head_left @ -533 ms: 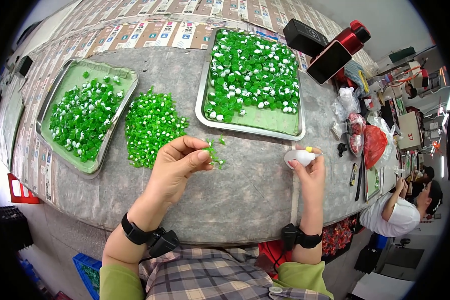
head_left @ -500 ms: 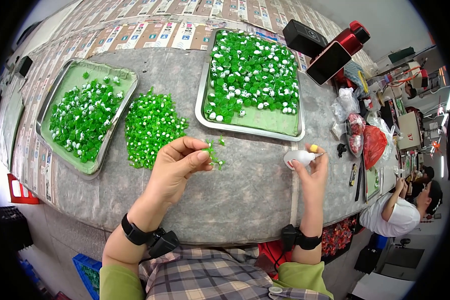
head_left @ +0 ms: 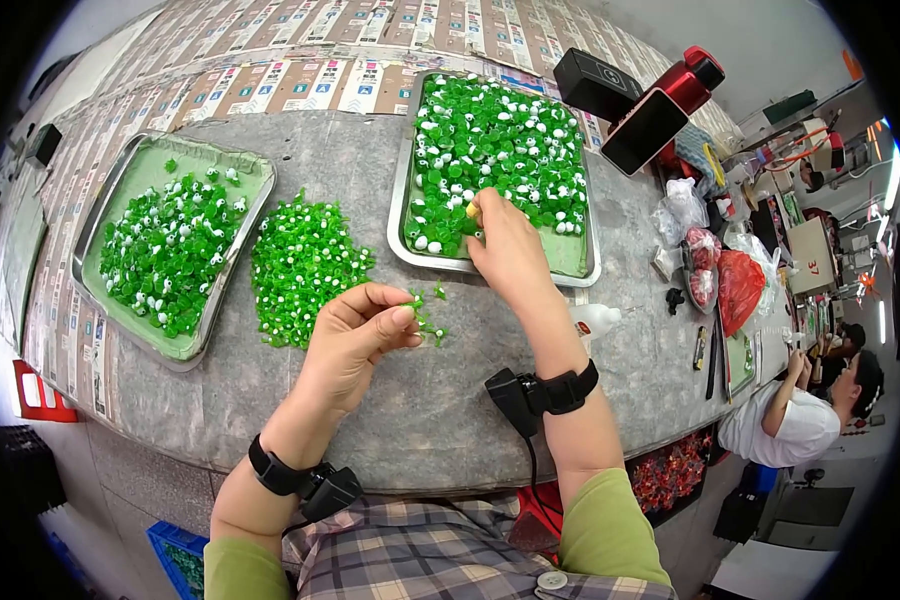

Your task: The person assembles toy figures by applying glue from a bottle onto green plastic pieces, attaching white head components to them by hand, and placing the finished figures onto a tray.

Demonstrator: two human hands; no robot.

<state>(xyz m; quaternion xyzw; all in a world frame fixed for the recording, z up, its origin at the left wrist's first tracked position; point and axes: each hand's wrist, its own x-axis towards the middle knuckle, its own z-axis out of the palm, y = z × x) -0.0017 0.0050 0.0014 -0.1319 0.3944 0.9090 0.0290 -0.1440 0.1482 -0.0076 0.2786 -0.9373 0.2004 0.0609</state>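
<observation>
Two small pinch grips, drop and leak risk.
Left hand pinches green plastic piece, could slip if grip loosens. Right hand grips yellow cap over metal tray; fumbling could lose it among eyeball pieces. White squeeze bottle lies rightmost on desk, seemingly uncapped; a bump could leak it.

1 head-worn fisheye view looks down over the worktable from close above.

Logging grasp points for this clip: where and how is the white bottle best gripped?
Probably grip the white bottle by its wide body, from above, pinching across its sides: it appears to lie flat, narrow tip pointing right. The right forearm hides its left end.
</observation>
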